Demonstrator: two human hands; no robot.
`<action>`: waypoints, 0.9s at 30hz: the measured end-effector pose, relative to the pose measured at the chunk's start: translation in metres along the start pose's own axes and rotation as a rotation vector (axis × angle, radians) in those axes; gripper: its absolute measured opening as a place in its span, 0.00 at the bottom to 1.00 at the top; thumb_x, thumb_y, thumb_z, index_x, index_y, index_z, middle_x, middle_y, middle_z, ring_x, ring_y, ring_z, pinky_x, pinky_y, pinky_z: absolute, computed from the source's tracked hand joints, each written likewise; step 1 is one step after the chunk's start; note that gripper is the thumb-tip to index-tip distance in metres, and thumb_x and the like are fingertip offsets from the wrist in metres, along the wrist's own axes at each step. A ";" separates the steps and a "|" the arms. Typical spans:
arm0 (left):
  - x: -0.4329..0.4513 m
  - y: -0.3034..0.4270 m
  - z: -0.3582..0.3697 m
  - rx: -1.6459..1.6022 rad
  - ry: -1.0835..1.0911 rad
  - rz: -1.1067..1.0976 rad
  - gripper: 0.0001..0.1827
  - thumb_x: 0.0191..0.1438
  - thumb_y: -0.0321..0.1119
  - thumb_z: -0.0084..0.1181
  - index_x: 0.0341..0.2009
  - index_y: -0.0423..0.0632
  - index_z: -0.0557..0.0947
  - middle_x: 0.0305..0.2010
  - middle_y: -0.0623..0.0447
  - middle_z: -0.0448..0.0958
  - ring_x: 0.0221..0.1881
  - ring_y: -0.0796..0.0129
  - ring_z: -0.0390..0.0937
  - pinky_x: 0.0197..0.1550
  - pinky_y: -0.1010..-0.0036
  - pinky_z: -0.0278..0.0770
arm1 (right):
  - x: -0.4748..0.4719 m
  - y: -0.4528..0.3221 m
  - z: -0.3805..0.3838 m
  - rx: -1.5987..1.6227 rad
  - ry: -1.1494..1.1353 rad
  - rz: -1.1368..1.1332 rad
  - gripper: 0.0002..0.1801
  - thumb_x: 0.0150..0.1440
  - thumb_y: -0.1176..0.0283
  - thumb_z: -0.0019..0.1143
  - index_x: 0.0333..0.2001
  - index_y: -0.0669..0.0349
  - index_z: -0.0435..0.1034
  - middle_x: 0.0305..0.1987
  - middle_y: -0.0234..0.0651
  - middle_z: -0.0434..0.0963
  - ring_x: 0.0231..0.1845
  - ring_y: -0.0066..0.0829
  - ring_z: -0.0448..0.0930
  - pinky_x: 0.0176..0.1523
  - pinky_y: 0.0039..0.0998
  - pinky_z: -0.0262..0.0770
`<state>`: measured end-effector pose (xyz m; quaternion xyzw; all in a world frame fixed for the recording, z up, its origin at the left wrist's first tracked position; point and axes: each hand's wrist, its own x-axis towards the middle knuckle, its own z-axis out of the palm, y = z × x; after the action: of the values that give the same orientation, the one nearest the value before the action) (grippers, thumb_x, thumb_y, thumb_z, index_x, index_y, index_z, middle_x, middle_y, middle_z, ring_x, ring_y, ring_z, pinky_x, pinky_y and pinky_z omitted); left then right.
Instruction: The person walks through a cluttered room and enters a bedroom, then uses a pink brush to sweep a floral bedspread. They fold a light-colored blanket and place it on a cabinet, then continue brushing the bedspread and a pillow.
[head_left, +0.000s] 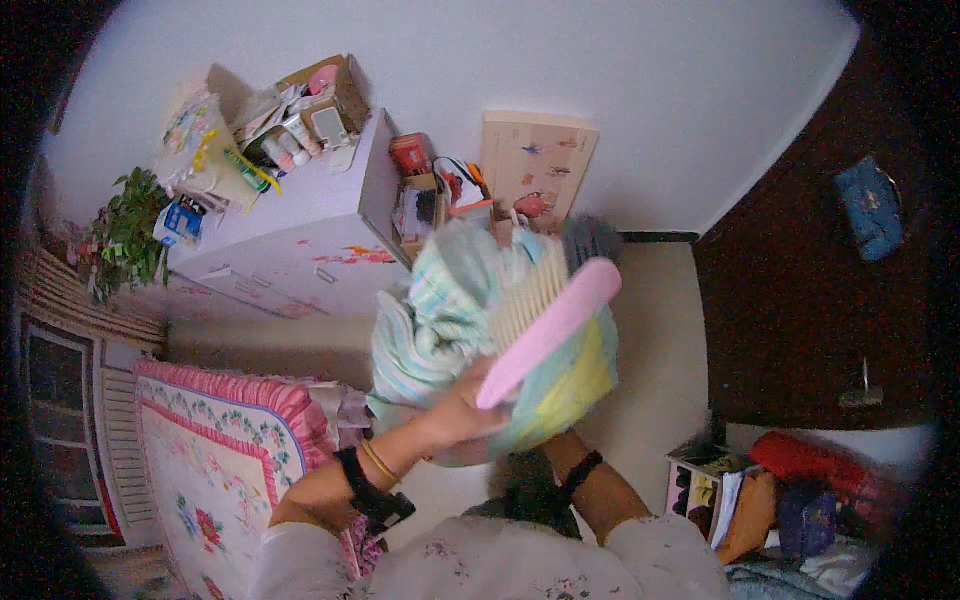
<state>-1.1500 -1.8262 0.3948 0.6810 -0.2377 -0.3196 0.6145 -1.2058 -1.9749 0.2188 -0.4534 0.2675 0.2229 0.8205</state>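
A pink long-handled brush (551, 330) with pale bristles slants up to the right from my left hand (465, 412), which grips its lower end. Behind the bristles is a bulky bundle of pale green-and-white striped cloth (442, 300), with a green and yellow piece (577, 382) on its right. A dark grey item (591, 241) sticks out at the bundle's top right. My right forearm (600, 487) reaches to the underside of the bundle and bears it up; the right hand itself is hidden there. Motion blurs the left hand and the brush.
To the left stands a white chest of drawers (292, 262), topped by an open cardboard box (337, 90) and a stuffed plastic bag (202, 150). A pink ruffled, floral-covered headboard (217, 465) is lower left. A dark door (810, 300) and small shelf unit (697, 487) are at right.
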 end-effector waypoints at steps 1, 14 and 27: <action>0.014 -0.012 0.002 -0.099 0.011 -0.031 0.22 0.35 0.29 0.55 0.40 0.44 0.70 0.42 0.51 0.61 0.47 0.62 0.60 0.50 0.69 0.57 | 0.012 0.003 -0.004 0.006 0.007 0.024 0.22 0.53 0.59 0.38 0.49 0.59 0.56 0.45 0.33 0.64 0.46 0.27 0.64 0.44 0.27 0.62; 0.142 -0.084 -0.061 -0.289 0.052 -0.414 0.29 0.39 0.28 0.53 0.49 0.42 0.63 0.45 0.49 0.64 0.43 0.65 0.65 0.42 0.73 0.65 | 0.173 -0.008 -0.031 0.019 -0.025 0.082 0.22 0.53 0.60 0.38 0.49 0.60 0.56 0.46 0.32 0.63 0.47 0.27 0.63 0.45 0.27 0.62; 0.167 -0.210 -0.122 -0.130 0.245 -0.433 0.28 0.39 0.33 0.54 0.48 0.42 0.62 0.39 0.52 0.70 0.41 0.69 0.66 0.44 0.72 0.65 | 0.206 -0.022 -0.018 -0.015 0.050 0.033 0.22 0.54 0.60 0.37 0.50 0.60 0.55 0.47 0.32 0.63 0.48 0.27 0.63 0.46 0.27 0.61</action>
<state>-0.9617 -1.8350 0.1677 0.7088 0.0108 -0.3734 0.5984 -1.0407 -1.9758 0.0919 -0.4605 0.2938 0.2269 0.8063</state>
